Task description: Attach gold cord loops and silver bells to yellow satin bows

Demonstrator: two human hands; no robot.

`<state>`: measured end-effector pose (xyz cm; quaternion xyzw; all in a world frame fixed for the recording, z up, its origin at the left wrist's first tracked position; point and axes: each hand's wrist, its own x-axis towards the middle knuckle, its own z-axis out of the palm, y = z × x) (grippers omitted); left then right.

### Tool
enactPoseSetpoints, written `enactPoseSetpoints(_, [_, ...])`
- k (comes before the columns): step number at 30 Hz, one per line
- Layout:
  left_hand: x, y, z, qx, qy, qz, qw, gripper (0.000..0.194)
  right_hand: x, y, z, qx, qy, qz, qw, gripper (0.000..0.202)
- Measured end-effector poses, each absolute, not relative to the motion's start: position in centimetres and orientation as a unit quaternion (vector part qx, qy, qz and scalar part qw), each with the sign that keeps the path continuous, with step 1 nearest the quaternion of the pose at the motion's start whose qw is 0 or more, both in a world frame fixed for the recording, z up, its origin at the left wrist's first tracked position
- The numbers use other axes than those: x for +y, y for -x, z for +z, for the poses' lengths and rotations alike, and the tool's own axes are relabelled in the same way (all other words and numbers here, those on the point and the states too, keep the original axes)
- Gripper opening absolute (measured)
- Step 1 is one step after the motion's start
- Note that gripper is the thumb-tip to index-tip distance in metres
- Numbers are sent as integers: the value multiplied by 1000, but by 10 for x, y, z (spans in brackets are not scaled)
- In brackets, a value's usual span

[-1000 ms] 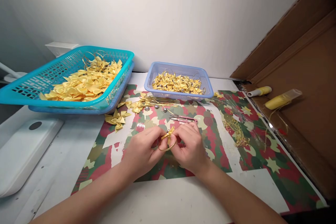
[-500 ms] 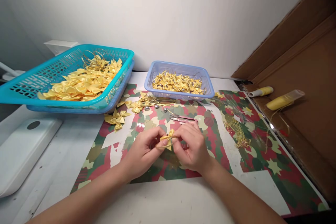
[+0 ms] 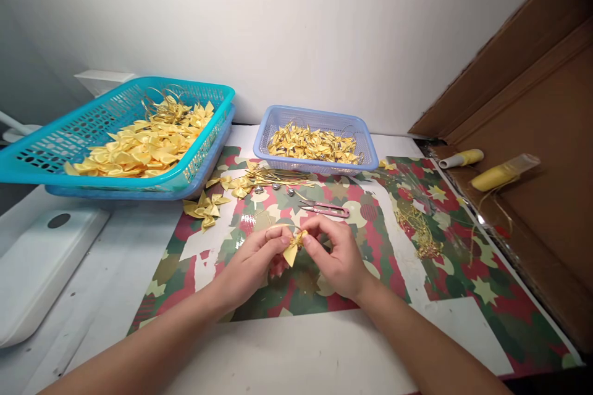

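Observation:
A yellow ribbon bow [image 3: 291,252] with a thin gold cord is pinched between my two hands over the patterned sheet. My left hand [image 3: 259,256] is closed on its left side, thumb on top. My right hand [image 3: 336,253] grips the bow's right side between thumb and forefinger. The cord arches above the bow, partly hidden by the fingers. Just beyond my hands lie pink-handled thread snips [image 3: 327,209]. Several small silver bells [image 3: 276,186] and a bunch of gold cords [image 3: 287,178] sit farther back, with loose yellow bows [image 3: 207,208] to the left.
A turquoise basket [image 3: 197,163] heaped with bows stands at the left, and a blue basket [image 3: 319,166] of corded bows at the back. Gold thread scraps [image 3: 424,234] lie at right. Yellow thread spools [image 3: 498,178] rest by the cardboard wall [image 3: 532,136]. A white device [image 3: 50,259] is far left.
Between my fingers the bow has turned, so a ribbon tail now points down toward me. The cord loop has swung from below the bow to above it. The snips show more fully.

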<state>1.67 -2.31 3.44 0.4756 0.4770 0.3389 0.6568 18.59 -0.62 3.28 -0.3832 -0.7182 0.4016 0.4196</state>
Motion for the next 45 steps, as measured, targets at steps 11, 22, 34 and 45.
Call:
enactPoseSetpoints(11, [-21,-15,29,481,-473,337,657,32,-8,-181,24,-611,401,531,429,8])
enactPoseSetpoints(22, [-25,-12,36,472,-692,350,420,29,-7,-186,30,-770,404,314,382,23])
enactPoseSetpoints(34, [-26,-10,32,458,-724,387,340,27,-14,-181,33,-765,369,282,446,25])
enactPoseSetpoints(45, [-19,-11,41,484,-717,408,292,26,-7,-180,24,-716,404,348,451,26])
